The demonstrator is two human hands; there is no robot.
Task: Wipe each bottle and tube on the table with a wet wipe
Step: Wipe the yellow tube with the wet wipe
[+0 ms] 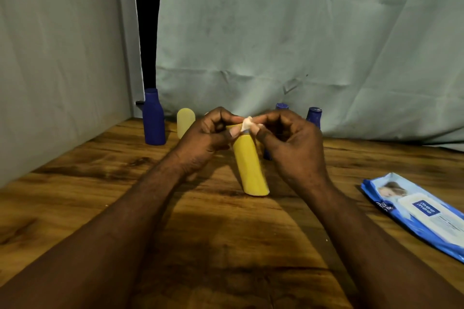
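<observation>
Standing on its base on the wooden surface [105, 183], the yellow bottle [249, 165] has its long axis close to vertical, leaning slightly so that the top points up and a little to the left, away from the camera. Its base rests near the middle of the surface, and its top is hidden between the two hands. The left grip [208, 138] is curled, with thumb and forefinger drawn together at the bottle's top. The right grip [288, 143] is likewise curled, its thumb and forefinger meeting those of the left from the opposite side. Both pinch a small bunched white wet wipe [247, 121], which sits right on the bottle's top; whether either thumb also presses the bottle's neck cannot be told. The bottle's body hangs free below the grips, between the two forearms, touched by neither palm. At the back left stands a dark blue bottle [153, 118], upright, with a pale yellow tube [185, 121] just beside it on the right. Two more blue bottles [313, 114] show partly behind the right grip, against the grey cloth backdrop [276, 32]. A blue pack of wipes [414, 211] lies flat at the right edge, well apart from the hands.
</observation>
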